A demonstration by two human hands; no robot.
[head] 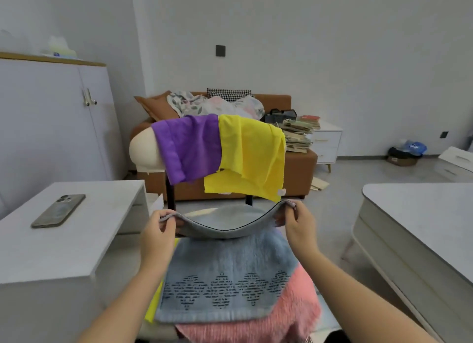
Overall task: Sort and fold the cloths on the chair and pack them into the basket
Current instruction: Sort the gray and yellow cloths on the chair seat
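A grey cloth (225, 222) hangs slack over the chair seat. My left hand (156, 230) pinches its left corner and my right hand (298, 222) pinches its right corner. Under it lies a blue-grey towel (225, 273) with a dark diamond pattern, on top of a pink fluffy cloth (294, 314). A yellow cloth edge (153, 306) shows at the towel's left. Over the chair's cream backrest (142, 150) hang a purple cloth (189, 148) and a yellow cloth (250, 155). No basket shows near the chair.
A white table (76, 240) at the left carries a phone (58, 210). Another white table (419, 224) stands at the right. Behind the chair is a brown sofa (299, 163) with cloths, a dark bag (280, 115) and stacked papers (297, 135). A tall cabinet (51, 117) lines the left wall.
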